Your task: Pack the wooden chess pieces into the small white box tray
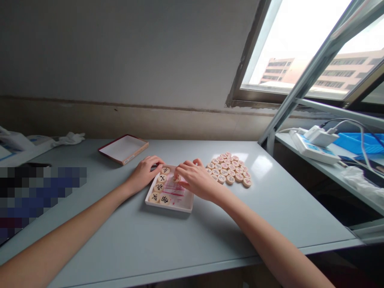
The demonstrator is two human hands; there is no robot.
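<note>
A shallow white box lies on the grey table, with several round Chinese chess pieces in black characters along its left side and one in a second row near the front. My left hand grips the box at its far left corner, fingers bent and thumb against the side. Over the box's interior, my right hand pinches a chess piece, partly hidden by the fingers. Pink-red lines mark the box floor. To the right, a cluster of loose chess pieces lies flat, faces up.
The box lid lies inside up at the back left. A metal-framed shelf on the right carries a power strip, cables and a blue tray. White items sit at the far left, near a pixelated patch.
</note>
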